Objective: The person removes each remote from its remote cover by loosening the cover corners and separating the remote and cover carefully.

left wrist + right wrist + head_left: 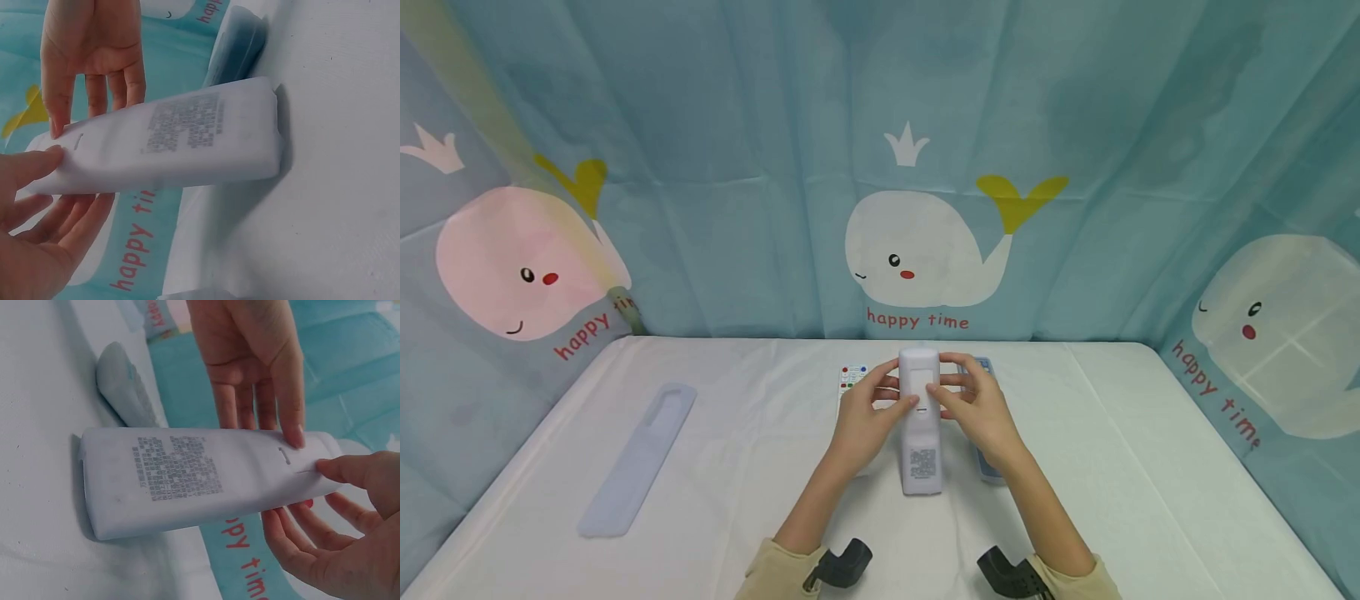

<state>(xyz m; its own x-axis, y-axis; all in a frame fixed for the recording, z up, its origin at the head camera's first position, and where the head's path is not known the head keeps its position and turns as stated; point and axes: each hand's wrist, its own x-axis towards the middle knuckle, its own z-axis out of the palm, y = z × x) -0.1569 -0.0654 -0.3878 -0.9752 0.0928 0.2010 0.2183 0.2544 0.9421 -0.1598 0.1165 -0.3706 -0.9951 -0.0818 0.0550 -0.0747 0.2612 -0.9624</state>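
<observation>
As the head view had it, the left hand (865, 421) and right hand (981, 412) closed in a pinch on a white remote control (921, 429) over the white table (1150, 467), a blue remote control (989, 472) just beyond. Left wrist: its printed label (185, 124) faced out! Right wrist: both pinched near a small slot (284, 455)!

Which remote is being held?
The middle white remote, back showing, in the left hand and right hand; the blue remote and remote with coloured buttons lie unheld.

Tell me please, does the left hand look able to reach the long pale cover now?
Probably yes: nothing visible stands between the left hand and the long pale cover, though that hand is holding the white remote.
</observation>
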